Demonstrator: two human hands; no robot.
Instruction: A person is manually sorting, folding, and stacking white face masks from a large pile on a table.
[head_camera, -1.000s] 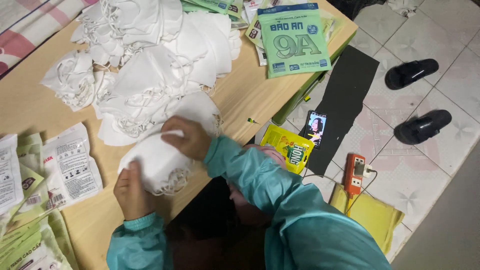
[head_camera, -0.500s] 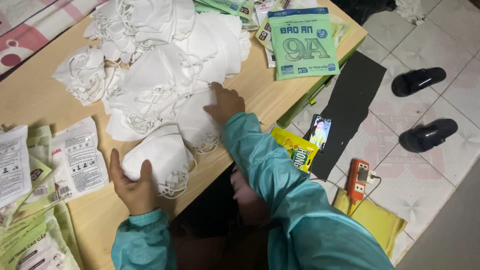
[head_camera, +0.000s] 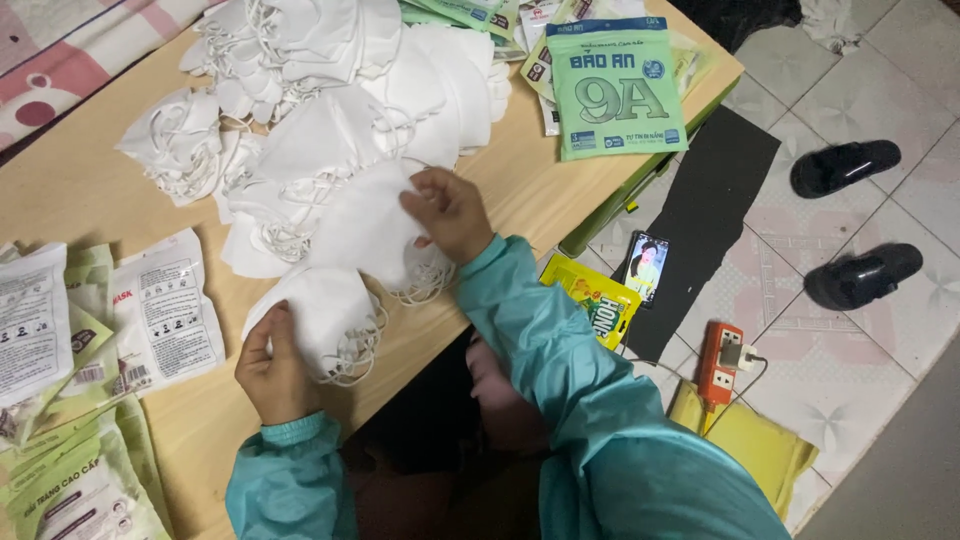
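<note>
My left hand (head_camera: 275, 372) presses down on a small stack of white face masks (head_camera: 325, 312) near the front edge of the wooden table (head_camera: 95, 210). My right hand (head_camera: 452, 212) pinches the edge of one white mask (head_camera: 365, 228) lifted off the large loose heap of white masks (head_camera: 330, 90) spread over the table's middle and back. Both arms wear teal sleeves.
Green and white mask packets (head_camera: 85, 340) lie at the table's left; a green packet (head_camera: 615, 88) tops a pile at the back right. On the tiled floor are a phone (head_camera: 646, 265), a yellow sachet (head_camera: 592, 300), an orange power strip (head_camera: 722, 362), a black mat (head_camera: 705, 215) and two black sandals (head_camera: 845, 165).
My right hand went from the stack up to the heap and now draws one mask back toward me. My left hand stayed on the small stack.
</note>
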